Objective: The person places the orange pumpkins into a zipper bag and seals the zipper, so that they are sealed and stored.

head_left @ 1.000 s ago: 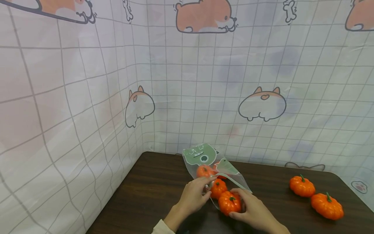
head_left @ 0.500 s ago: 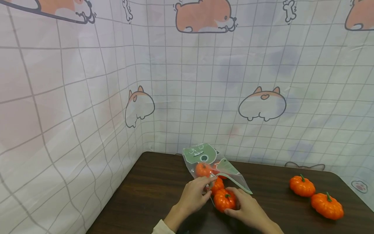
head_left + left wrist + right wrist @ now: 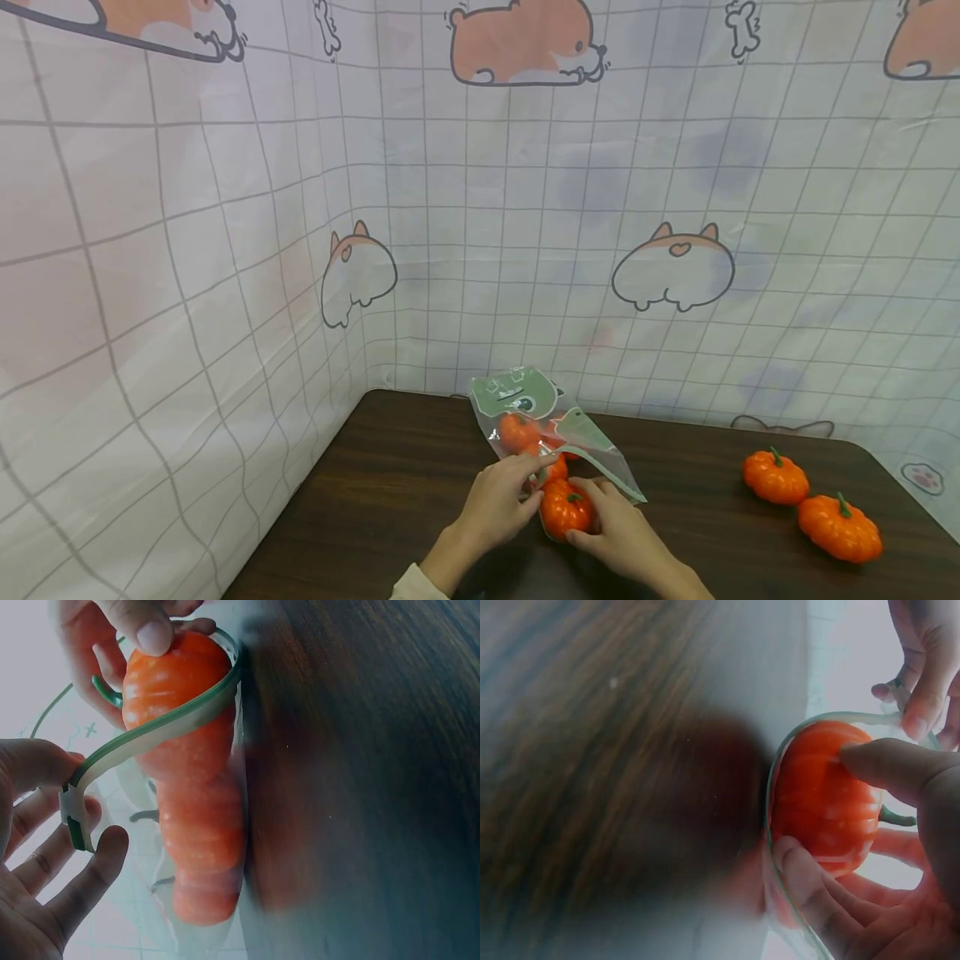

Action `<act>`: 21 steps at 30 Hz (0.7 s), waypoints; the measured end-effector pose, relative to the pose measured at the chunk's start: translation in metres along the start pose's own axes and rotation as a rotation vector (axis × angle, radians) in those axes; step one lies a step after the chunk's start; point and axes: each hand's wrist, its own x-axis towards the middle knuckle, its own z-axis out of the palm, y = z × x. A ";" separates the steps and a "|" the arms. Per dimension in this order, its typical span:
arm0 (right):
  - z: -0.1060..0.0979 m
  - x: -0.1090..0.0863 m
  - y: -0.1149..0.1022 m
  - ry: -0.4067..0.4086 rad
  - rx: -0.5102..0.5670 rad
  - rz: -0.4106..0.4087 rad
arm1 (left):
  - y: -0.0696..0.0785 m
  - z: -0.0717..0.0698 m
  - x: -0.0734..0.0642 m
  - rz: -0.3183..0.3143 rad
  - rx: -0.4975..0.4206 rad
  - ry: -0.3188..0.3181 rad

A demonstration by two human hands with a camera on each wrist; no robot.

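A clear zip bag with a green cartoon print lies on the table, its mouth toward me. My left hand pinches the mouth's green edge by a white slider and keeps it raised. My right hand grips a small orange pumpkin with a green stem, thumb and fingers round its sides. In the left wrist view this pumpkin sits partly inside the bag's mouth, just above the table. Several more pumpkins lie deeper in the bag, one of them a pumpkin near the printed end.
Two more orange pumpkins, a rear pumpkin and a front pumpkin, stand on the right of the dark wooden table. A grid-patterned cloth with cartoon dogs hangs behind and along the left.
My right hand has pushed its pumpkin left and farther into the bag's mouth. The pumpkins inside have shifted slightly toward the far end. My left hand has stayed in place.
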 end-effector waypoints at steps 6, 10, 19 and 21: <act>0.002 0.005 -0.003 0.000 0.002 0.009 | -0.001 0.000 0.000 -0.003 -0.012 0.000; 0.004 0.008 -0.005 0.014 -0.004 0.015 | 0.000 0.000 0.000 -0.014 -0.029 -0.006; 0.013 0.014 -0.005 0.055 -0.017 0.024 | 0.000 0.000 0.000 -0.040 -0.035 -0.029; 0.014 0.014 -0.005 0.058 -0.010 0.024 | 0.000 0.000 -0.001 -0.042 -0.023 -0.034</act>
